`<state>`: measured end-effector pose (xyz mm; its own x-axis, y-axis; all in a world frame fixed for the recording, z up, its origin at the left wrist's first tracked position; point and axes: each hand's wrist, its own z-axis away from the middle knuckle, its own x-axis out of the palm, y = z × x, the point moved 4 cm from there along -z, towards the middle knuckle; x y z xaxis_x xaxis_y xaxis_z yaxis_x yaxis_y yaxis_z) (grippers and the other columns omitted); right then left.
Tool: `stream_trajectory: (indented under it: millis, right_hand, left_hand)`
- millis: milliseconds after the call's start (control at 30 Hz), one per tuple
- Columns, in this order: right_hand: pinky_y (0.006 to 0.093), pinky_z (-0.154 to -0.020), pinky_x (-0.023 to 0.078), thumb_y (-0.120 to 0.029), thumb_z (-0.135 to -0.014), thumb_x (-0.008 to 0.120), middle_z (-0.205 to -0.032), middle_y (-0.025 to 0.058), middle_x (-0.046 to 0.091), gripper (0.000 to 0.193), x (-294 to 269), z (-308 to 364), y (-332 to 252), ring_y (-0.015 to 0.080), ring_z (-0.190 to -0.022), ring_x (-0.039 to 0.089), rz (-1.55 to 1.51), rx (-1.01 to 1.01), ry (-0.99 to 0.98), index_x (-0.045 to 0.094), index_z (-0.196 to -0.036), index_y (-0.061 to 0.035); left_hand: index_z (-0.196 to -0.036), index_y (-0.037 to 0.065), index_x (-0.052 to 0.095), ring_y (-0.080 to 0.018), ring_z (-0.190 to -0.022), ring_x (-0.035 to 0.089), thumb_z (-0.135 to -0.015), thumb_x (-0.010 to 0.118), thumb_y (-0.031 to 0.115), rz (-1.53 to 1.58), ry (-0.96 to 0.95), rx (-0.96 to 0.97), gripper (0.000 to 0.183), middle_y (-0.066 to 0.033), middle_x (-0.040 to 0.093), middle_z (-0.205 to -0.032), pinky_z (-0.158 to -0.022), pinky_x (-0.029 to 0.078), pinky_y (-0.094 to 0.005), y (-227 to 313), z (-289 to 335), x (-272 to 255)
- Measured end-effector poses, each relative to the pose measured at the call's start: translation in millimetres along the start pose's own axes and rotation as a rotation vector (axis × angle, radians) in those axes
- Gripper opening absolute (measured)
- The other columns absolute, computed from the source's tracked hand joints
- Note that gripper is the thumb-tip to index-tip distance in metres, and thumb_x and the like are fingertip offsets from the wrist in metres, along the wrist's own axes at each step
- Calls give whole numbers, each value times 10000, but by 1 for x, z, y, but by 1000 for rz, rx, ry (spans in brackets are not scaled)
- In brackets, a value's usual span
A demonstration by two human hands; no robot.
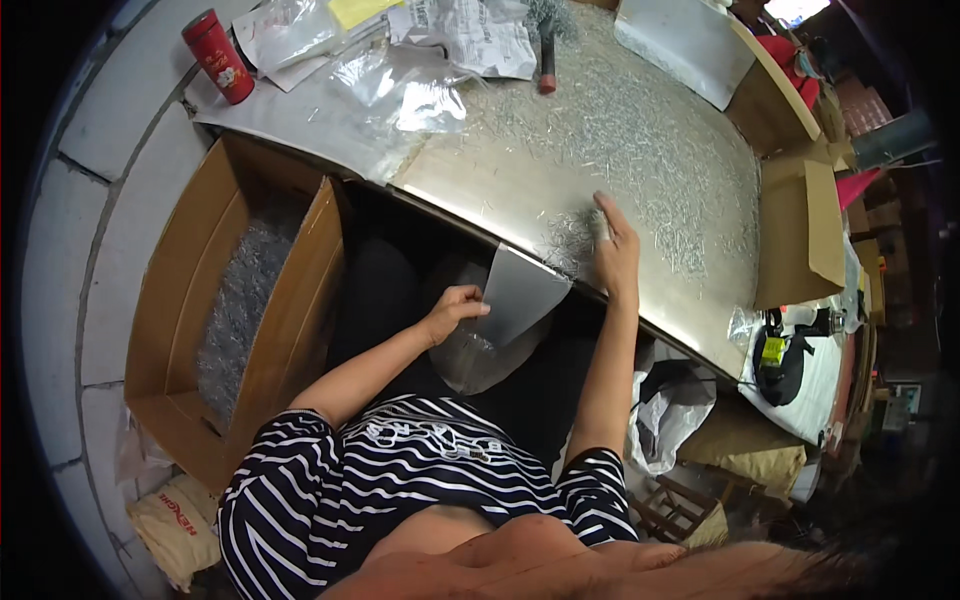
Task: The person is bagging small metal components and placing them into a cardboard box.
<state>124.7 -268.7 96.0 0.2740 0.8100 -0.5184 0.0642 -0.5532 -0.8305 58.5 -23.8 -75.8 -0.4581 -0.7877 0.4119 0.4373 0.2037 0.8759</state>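
Note:
My left hand point(458, 312) is closed on the side edge of a thin grey sheet point(522, 292), thumb and fingers pinching it. The sheet's upper edge meets the front edge of the metal-topped table point(470, 185). My right hand point(616, 252) lies edge-on over the tabletop, fingers stretched out, partly blurred. Beside its fingers a small heap of thin metal pins point(572, 238) lies at the table edge, just above the sheet. Below the sheet, over my lap, is a translucent rounded thing point(480, 368); whether it is a bag or a bowl I cannot tell.
More loose pins point(650, 160) spread across the table. A dark tool handle point(547, 60), plastic bags point(400, 85) and a red flask point(218, 58) stand or lie at the back. On the left is a cardboard box point(180, 330) with shiny contents; cardboard flaps point(805, 235) border the right.

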Motion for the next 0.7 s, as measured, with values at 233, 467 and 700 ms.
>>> stream_trajectory:
  millis: [233, 467, 700]
  right_hand:
    - [376, -1097, 342, -115, -914, 565, -1376, 142, 521, 337, 64, 52, -47, 322, -1328, 429, 477, -283, -47, 591, -1243, -45]
    - [317, -933, 472, 66, -845, 590, -1101, 154, 671, 254, 20, 126, -65, 268, -1081, 639, 50, -120, 97, 649, -1083, 1]
    - [290, -826, 504, 69, -842, 588, -974, 131, 694, 231, 23, 167, -43, 229, -910, 677, -55, 3, 43, 663, -1047, -4]
  left_hand:
    - [-1071, -25, 651, -193, -881, 665, -963, 435, 525, 531, -127, -276, 601, -135, 695, -921, -810, 518, -297, -9, 20, 12]
    - [-1133, -81, 610, -269, -953, 656, -933, 273, 690, 548, -295, -437, 866, -188, 675, -1023, -881, 505, -342, -46, 19, -14]
    - [-1359, -20, 451, -206, -1139, 589, -748, 729, 68, 179, -392, -311, 677, -105, 604, -1260, -1036, 429, -368, -9, 40, 29]
